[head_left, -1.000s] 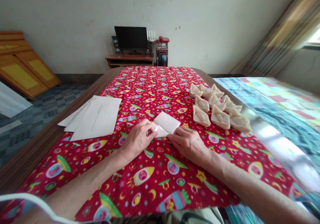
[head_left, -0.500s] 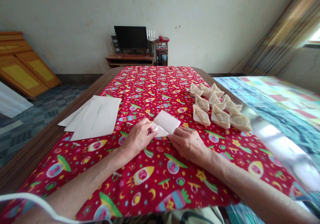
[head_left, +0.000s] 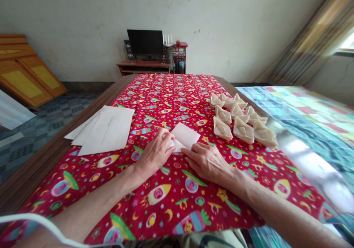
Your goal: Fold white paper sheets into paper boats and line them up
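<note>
A partly folded piece of white paper point(head_left: 186, 134) lies on the red patterned cloth in front of me. My left hand point(head_left: 157, 149) is closed on the paper's left side, and its curled fingers cover that corner. From the right, my right hand point(head_left: 207, 160) holds the near right edge, its index finger reaching along the paper and the other fingers bent under. A small fold shows between the two hands. Several folded paper boats point(head_left: 243, 129) stand in rows on the cloth, beyond my right hand and to its right.
Several white sheets point(head_left: 110, 130) lie overlapping on the left of the table. The red cloth point(head_left: 157, 218) covers most of the wooden table point(head_left: 16, 183). A white cable point(head_left: 41, 222) crosses the lower left. At the wall are a monitor point(head_left: 145, 42) and a red telephone point(head_left: 181, 44).
My left fingers have shifted over the small fold and now cover more of it. My right index finger has slid left along the paper's near edge.
</note>
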The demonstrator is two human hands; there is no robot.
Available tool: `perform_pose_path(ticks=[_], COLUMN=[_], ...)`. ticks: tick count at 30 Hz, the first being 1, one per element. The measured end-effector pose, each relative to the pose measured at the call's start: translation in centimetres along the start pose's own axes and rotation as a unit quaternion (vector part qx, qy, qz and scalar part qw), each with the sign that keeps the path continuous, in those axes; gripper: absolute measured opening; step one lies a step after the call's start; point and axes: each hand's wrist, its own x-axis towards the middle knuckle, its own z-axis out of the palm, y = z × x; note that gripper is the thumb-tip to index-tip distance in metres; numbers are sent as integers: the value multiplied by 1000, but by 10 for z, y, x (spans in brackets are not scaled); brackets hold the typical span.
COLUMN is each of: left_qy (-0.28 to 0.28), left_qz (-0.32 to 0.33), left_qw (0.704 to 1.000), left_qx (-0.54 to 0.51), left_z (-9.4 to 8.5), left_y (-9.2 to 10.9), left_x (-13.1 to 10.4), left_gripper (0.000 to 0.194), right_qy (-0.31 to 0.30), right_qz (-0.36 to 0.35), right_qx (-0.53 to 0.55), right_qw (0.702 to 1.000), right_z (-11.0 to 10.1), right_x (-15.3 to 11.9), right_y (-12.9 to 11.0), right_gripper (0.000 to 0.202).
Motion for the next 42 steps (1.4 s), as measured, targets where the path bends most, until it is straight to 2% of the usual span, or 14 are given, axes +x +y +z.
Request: perform_pose_path(ticks=[6, 12, 18, 22, 25, 31, 42], left_qy=[-22, -39, -55, -70, -85, -89, -101], left_qz=[7, 20, 73, 119, 139, 187, 137], left_qw=[999, 998, 994, 988, 979, 964, 968], left_qx=[40, 47, 55, 67, 120, 169, 183], left_z=[-1, -3, -3, -7, -11, -12, -25], left_y=[1, 1, -1, 3, 10, 15, 0], left_x=[0, 0, -4, -6, -6, -6, -24], left_gripper=[13, 18, 34, 30, 28, 35, 56], right_qy=[-42, -29, -9, -20, -33, -35, -10], right_qz=[6, 16, 0, 4, 11, 16, 3], right_qx=[-34, -21, 0, -2, 1, -4, 6], right_qw=[999, 999, 1000, 1000, 999, 999, 1000], right_z=[-4, -5, -5, -5, -6, -4, -4], right_x=[0, -5, -10, -11, -10, -10, -10], right_y=[-4, 2, 4, 3, 2, 4, 3], right_gripper=[26, 27, 26, 27, 28, 28, 27])
